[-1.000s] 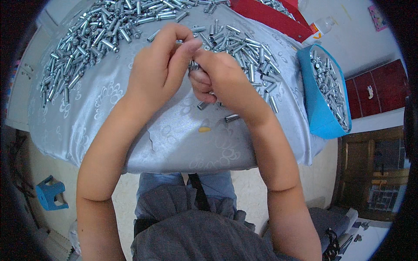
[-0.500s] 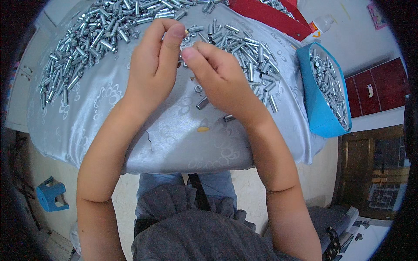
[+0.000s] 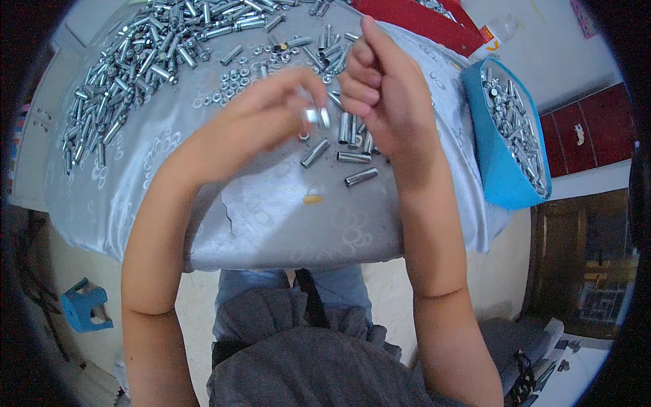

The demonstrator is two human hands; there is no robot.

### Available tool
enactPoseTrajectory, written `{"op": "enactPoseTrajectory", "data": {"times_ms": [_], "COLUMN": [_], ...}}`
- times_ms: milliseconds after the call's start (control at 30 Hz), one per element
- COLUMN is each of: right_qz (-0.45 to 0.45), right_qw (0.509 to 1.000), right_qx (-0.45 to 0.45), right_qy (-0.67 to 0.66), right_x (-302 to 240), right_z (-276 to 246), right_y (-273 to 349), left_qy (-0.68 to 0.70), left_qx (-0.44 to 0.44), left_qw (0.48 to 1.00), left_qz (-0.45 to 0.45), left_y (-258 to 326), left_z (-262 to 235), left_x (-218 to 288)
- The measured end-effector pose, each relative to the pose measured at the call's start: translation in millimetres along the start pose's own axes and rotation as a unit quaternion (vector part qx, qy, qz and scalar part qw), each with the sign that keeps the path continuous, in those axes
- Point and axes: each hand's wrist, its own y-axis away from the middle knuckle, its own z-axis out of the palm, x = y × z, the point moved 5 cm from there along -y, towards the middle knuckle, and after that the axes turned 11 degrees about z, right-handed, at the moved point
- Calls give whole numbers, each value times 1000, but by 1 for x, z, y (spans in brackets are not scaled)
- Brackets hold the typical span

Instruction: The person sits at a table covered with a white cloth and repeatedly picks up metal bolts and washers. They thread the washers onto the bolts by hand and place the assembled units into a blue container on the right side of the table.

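Observation:
Blurred by motion, my left hand (image 3: 264, 122) is over the middle of the table with its thumb and fingers curled around a short shiny metal sleeve (image 3: 319, 117). To its right, my right hand (image 3: 383, 91) is closed, fingers folded in and thumb pointing up; whatever lies inside is hidden. Below the hands are several loose metal sleeves (image 3: 314, 153). Beyond my left hand sits a cluster of small hex nuts (image 3: 234, 85). A big heap of assembled sleeve anchor bolts (image 3: 142, 68) covers the far left of the table.
A silvery patterned cloth (image 3: 271, 237) covers the round table. A blue fabric bin (image 3: 505, 183) full of metal parts stands at the right edge, with a red box (image 3: 434, 30) and a plastic bottle (image 3: 498, 34) behind it. A small yellow piece (image 3: 312, 199) lies near the front.
My hands were together over the nuts; now they are apart. The left came down nearer with a sleeve at its fingertips, and the right moved up and to the right.

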Motion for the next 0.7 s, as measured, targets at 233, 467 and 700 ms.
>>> {"op": "enactPoseTrajectory", "data": {"times_ms": [233,467,700], "right_qz": [-41,-43,-53], "right_qw": [998,999,996], "right_qx": [-23,-3,57], "right_qy": [-38,-27,54], "right_x": [-11,-11,-11], "right_z": [-4,-8,-8], "right_y": [4,2,4], "left_qy": [100,139,47], "left_qx": [-123,507,492], "left_qw": [968,849,869], "left_qz": [-195,-45,2], "left_y": [10,9,15], "left_z": [-9,-87,-96], "left_x": [-8,-30,-28]}}
